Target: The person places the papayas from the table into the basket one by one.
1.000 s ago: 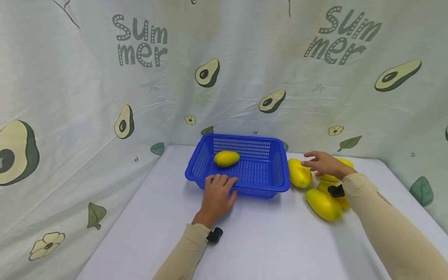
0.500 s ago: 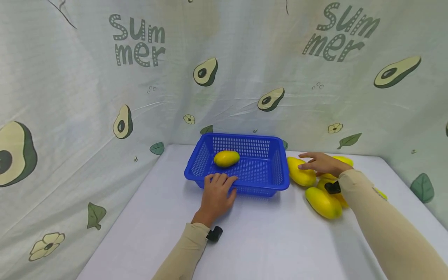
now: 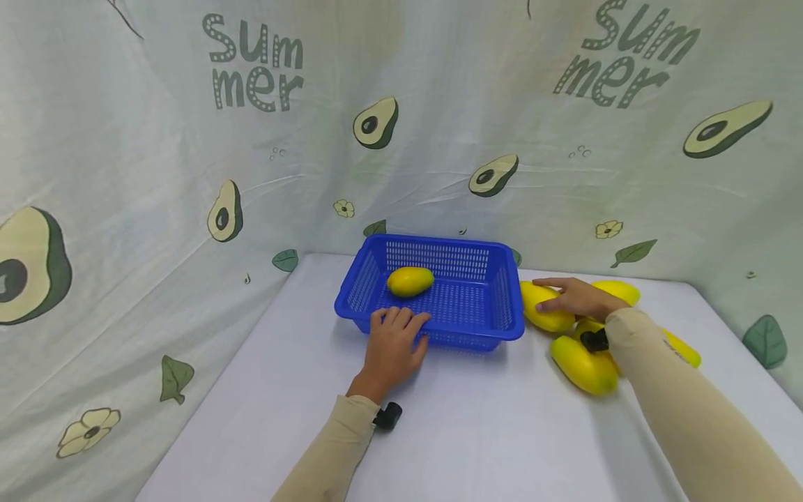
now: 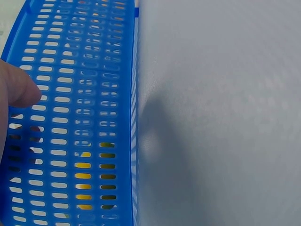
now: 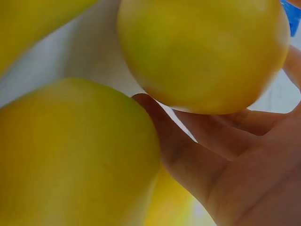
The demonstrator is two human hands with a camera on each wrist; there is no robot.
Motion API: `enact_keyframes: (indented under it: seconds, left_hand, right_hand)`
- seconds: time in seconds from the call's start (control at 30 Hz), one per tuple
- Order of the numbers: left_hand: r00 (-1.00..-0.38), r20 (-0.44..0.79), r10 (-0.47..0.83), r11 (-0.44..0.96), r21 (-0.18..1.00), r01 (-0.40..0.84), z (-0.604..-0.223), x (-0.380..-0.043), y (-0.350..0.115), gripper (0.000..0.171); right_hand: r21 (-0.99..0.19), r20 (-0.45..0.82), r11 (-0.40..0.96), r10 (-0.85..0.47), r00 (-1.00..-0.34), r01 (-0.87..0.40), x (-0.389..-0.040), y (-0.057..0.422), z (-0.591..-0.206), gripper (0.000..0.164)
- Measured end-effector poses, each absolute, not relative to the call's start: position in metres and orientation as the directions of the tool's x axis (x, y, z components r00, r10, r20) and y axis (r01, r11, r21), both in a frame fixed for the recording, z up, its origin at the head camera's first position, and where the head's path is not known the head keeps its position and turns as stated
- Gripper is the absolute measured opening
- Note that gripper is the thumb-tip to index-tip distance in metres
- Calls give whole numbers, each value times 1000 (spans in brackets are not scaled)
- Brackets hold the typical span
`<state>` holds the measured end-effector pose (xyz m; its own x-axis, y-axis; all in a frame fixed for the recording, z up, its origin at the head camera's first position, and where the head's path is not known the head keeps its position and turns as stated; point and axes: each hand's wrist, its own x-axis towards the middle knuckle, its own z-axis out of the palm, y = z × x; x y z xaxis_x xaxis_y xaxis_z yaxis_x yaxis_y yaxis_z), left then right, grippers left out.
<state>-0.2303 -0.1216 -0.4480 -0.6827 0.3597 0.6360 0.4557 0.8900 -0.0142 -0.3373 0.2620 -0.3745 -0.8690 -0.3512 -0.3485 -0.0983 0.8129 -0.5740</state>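
Note:
A blue plastic basket (image 3: pixel 467 341) stands at the table's far side, one yellow mango (image 3: pixel 410 282) lying inside at its left. My left hand (image 3: pixel 395 345) holds the basket's near rim, fingers over the edge; in the left wrist view the thumb (image 4: pixel 21 87) presses the slotted outer wall (image 4: pixel 59 141). Just right of the basket, my right hand (image 3: pixel 583 296) grips another yellow mango (image 3: pixel 552 321), thumb on the near side and fingers across its far side. In the right wrist view, fingers (image 5: pixel 207 132) curl along this mango (image 5: pixel 202 52), their tips partly hidden.
Several more mangoes lie around my right wrist: one in front (image 3: pixel 586 366), one behind (image 3: pixel 617 289), one at the right (image 3: pixel 680 347) partly hidden by the sleeve. A printed cloth (image 3: pixel 439 125) hangs behind the white table (image 3: pixel 452 432).
My right hand has lowered from above the mango beside the basket and closed on it; that mango has turned and shifted slightly right. The left hand stays on the basket rim.

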Motion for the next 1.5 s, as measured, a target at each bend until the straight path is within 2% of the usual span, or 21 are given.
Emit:
enact_keyframes:
  seconds: [0.33,0.83,1.17,1.5]
  left_hand:
    - [-692,631,351,895,-10,445,-444,-230,-121,36]
    - [-704,617,352,895,-2,446,-445,-229,-120,37]
    - [-696,631,341,900,-5,437,-445,-228,-124,37]
    - [-700,624,346,897,-1,442,-446,-229,-121,37]
  right_hand:
    - [-577,-382,815,-321,-867,-47,-343,259,-376,87]
    - [-546,-276,826,-332,-902,-137,-341,269,-372,87]
    - [-632,-234,767,-328,-915,-113,-341,269,-367,88]
    - [-705,-207,708,-254,-945,-36,-336,282,-362,92]
